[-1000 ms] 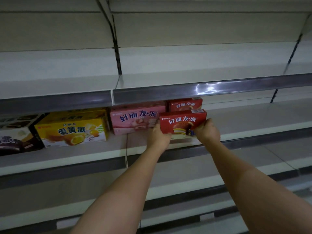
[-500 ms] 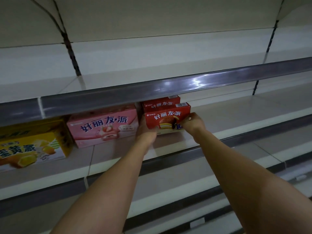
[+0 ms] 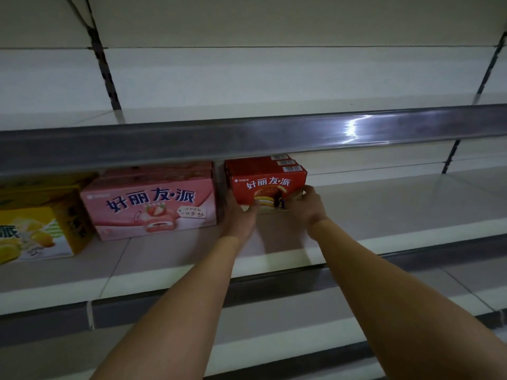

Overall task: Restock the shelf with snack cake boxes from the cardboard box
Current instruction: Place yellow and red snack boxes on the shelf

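A red snack cake box stands upright on the middle shelf, its printed front facing me, and I hold it between both hands; it sits at the front of a short row of matching red boxes whose tops and barcode labels show just behind it, so I judge I am squaring it against that row to keep the facing neat. My left hand is on the box's lower left corner, thumb across the front edge and the other fingers curled round the side, in the narrow gap next to the pink box. My right hand pinches the lower right corner, fingertips bent onto the side panel. Gripping low at both corners lets me slide the box back without tipping it and keeps my knuckles below the grey price rail of the shelf above, which hangs close over the box tops. Just to the left, near but apart, stands a pink strawberry cake box with more pink boxes lined up behind it, and farther left a yellow cake box, partly cut off by the picture's edge. To the right of the red row the shelf is bare white metal. Lower shelves run beneath my forearms. The cardboard box I restock from is not in view
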The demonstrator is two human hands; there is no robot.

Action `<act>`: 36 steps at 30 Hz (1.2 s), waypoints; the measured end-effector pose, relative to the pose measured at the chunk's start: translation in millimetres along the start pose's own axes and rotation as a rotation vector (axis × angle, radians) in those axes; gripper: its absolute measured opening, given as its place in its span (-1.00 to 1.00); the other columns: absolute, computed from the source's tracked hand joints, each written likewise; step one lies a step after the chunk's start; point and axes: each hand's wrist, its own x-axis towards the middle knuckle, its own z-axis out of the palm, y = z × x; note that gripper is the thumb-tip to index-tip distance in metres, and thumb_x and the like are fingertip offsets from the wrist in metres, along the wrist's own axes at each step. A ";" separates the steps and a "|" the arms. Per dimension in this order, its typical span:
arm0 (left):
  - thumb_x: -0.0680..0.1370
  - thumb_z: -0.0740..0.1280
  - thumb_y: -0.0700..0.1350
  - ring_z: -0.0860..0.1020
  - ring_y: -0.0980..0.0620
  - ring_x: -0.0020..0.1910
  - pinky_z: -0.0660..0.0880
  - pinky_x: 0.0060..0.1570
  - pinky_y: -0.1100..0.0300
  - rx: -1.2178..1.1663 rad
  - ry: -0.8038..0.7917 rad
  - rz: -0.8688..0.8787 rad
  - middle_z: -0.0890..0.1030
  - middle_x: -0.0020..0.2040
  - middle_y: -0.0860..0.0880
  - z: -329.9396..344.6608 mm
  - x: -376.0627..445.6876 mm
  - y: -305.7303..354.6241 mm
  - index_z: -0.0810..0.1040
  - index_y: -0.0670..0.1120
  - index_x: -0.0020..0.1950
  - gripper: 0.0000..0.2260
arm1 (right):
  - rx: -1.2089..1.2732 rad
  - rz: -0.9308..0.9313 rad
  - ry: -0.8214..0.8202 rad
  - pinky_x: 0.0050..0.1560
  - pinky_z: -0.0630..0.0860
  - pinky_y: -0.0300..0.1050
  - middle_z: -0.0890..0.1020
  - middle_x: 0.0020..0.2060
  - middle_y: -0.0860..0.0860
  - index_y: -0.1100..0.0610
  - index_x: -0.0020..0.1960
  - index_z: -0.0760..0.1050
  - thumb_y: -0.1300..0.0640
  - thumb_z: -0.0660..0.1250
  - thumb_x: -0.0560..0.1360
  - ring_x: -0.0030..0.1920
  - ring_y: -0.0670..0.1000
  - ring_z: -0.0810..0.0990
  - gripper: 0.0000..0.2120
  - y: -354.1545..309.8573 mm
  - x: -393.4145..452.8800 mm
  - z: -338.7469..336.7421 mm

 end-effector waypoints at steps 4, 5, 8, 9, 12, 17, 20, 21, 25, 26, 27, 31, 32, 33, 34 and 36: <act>0.59 0.29 -0.15 0.38 -0.10 0.36 0.35 0.30 0.04 0.127 0.160 0.070 0.37 0.41 -0.11 -1.8 -13.2 3.1 0.33 -0.07 0.43 -0.59 | -0.055 -0.117 0.280 0.24 0.41 0.07 0.41 0.34 0.16 0.18 0.46 0.19 0.09 0.29 0.54 0.30 0.18 0.44 -0.45 -4.3 -10.4 6.8; 0.58 0.28 -0.17 0.42 -0.09 0.31 0.37 0.22 0.09 0.159 0.216 0.077 0.40 0.38 -0.10 -2.9 -18.6 3.6 0.38 -0.09 0.37 -0.65 | -0.084 -0.191 0.393 0.17 0.44 0.04 0.46 0.29 0.13 0.17 0.40 0.26 0.12 0.30 0.53 0.26 0.14 0.48 -0.52 -8.3 -19.2 12.1; 0.58 0.25 -0.20 0.49 -0.01 0.11 0.35 0.02 0.20 0.174 0.401 0.067 0.47 0.25 -0.07 -23.6 -31.6 8.1 0.44 -0.11 0.22 -0.78 | -0.162 -0.354 0.334 -0.02 0.46 -0.07 0.59 0.08 0.10 0.13 0.20 0.42 0.16 0.27 0.54 0.09 0.11 0.57 -0.76 -26.7 -42.7 46.4; 0.58 0.25 -0.21 0.47 0.03 0.07 0.34 0.00 0.21 0.177 0.464 0.062 0.46 0.24 -0.07 -36.1 -32.8 9.8 0.43 -0.11 0.24 -0.77 | -0.215 -0.375 0.216 -0.05 0.45 -0.08 0.61 0.04 0.12 0.14 0.16 0.45 0.17 0.25 0.55 0.05 0.13 0.59 -0.81 -32.5 -47.0 62.5; 0.52 0.29 -0.29 0.45 -0.09 0.19 0.35 0.06 0.21 0.165 0.678 0.084 0.41 0.30 -0.16 -80.9 -28.2 8.6 0.37 -0.17 0.31 -0.64 | -0.203 -0.397 -0.080 0.09 0.44 -0.02 0.56 0.18 0.15 0.12 0.29 0.39 0.10 0.26 0.56 0.19 0.17 0.53 -0.68 -45.9 -58.7 105.7; 0.48 0.34 -0.27 0.29 -0.23 0.38 0.25 0.31 0.03 0.210 0.831 -0.030 0.31 0.40 -0.27 -154.2 -12.3 -11.7 0.26 -0.24 0.44 -0.46 | 0.051 -0.267 -0.152 0.29 0.39 0.07 0.43 0.34 0.13 0.09 0.48 0.14 0.10 0.30 0.55 0.31 0.18 0.45 -0.43 -53.2 -68.5 143.7; 0.50 0.35 -0.21 0.27 -0.23 0.43 0.17 0.36 0.03 0.204 0.858 -0.095 0.31 0.43 -0.30 -179.5 -0.2 -24.4 0.21 -0.28 0.48 -0.40 | 0.038 -0.215 -0.189 0.28 0.37 -0.01 0.44 0.34 0.14 0.12 0.46 0.16 0.17 0.31 0.54 0.31 0.17 0.44 -0.44 -50.7 -68.7 151.7; 0.52 0.35 -0.17 0.27 -0.22 0.44 0.17 0.38 0.03 0.181 0.852 -0.125 0.31 0.44 -0.29 -185.8 3.0 -27.0 0.19 -0.27 0.49 -0.39 | 0.048 -0.205 -0.185 0.27 0.37 -0.03 0.44 0.33 0.14 0.12 0.44 0.18 0.19 0.32 0.54 0.31 0.16 0.44 -0.46 -49.8 -69.9 154.1; 0.54 0.33 -0.01 0.34 -0.23 0.38 0.27 0.37 -0.05 0.125 0.748 -0.177 0.37 0.41 -0.24 -197.6 5.1 -26.6 0.22 -0.18 0.49 -0.40 | 0.078 -0.169 -0.178 0.29 0.36 -0.01 0.46 0.31 0.12 0.11 0.41 0.23 0.16 0.39 0.48 0.31 0.14 0.44 -0.44 -49.2 -73.3 154.1; 0.53 0.34 0.02 0.34 -0.22 0.37 0.26 0.37 -0.03 0.133 0.744 -0.191 0.37 0.40 -0.24 -197.0 2.0 -23.8 0.22 -0.19 0.48 -0.39 | 0.083 -0.145 -0.165 0.28 0.37 0.00 0.47 0.29 0.11 0.11 0.38 0.25 0.13 0.40 0.47 0.29 0.14 0.46 -0.45 -50.8 -74.2 152.2; 0.51 0.36 0.05 0.32 -0.21 0.38 0.24 0.37 -0.01 0.148 0.752 -0.204 0.35 0.40 -0.25 -195.8 -2.6 -20.2 0.22 -0.20 0.48 -0.35 | 0.082 -0.122 -0.135 0.26 0.38 0.01 0.49 0.26 0.11 0.11 0.36 0.28 0.07 0.41 0.46 0.27 0.15 0.47 -0.46 -51.6 -75.9 150.6; 0.47 0.38 0.18 0.27 -0.19 0.40 0.20 0.36 0.02 0.190 0.774 -0.220 0.30 0.41 -0.25 -181.8 -37.3 -5.3 0.23 -0.22 0.45 -0.27 | 0.071 -0.066 0.080 0.21 0.45 0.13 0.52 0.16 0.14 0.14 0.28 0.35 -0.32 0.30 0.42 0.17 0.20 0.50 -0.35 -44.8 -85.8 137.3; 0.47 0.36 0.21 0.29 -0.19 0.39 0.24 0.33 0.01 0.199 0.765 -0.195 0.30 0.40 -0.24 -176.7 -47.7 -3.6 0.23 -0.21 0.45 -0.27 | 0.070 -0.054 0.130 0.19 0.46 0.15 0.53 0.14 0.15 0.14 0.26 0.37 -0.39 0.23 0.41 0.15 0.20 0.51 -0.32 -41.5 -89.5 131.0; 0.47 0.36 0.21 0.33 -0.19 0.36 0.31 0.28 0.01 0.197 0.754 -0.160 0.32 0.39 -0.24 -170.1 -57.7 -2.0 0.23 -0.19 0.45 -0.27 | 0.064 -0.050 0.179 0.17 0.47 0.16 0.53 0.13 0.15 0.14 0.24 0.38 -0.41 0.17 0.42 0.14 0.20 0.51 -0.31 -38.5 -93.7 123.0; 0.47 0.35 0.22 0.39 -0.20 0.32 0.36 0.20 0.02 0.182 0.745 -0.123 0.35 0.38 -0.22 -162.9 -65.6 -1.2 0.22 -0.17 0.46 -0.28 | 0.054 -0.051 0.224 0.17 0.46 0.16 0.52 0.12 0.15 0.14 0.24 0.40 -0.41 0.13 0.44 0.14 0.21 0.50 -0.32 -35.4 -97.5 114.7; 0.46 0.36 0.24 0.50 -0.19 0.20 0.42 0.06 0.06 0.122 0.746 -0.065 0.46 0.29 -0.18 -146.4 -77.6 5.3 0.24 -0.11 0.44 -0.30 | 0.069 -0.072 0.300 0.21 0.42 0.17 0.50 0.16 0.16 0.15 0.26 0.42 -0.36 0.11 0.48 0.18 0.20 0.47 -0.36 -31.4 -103.5 97.2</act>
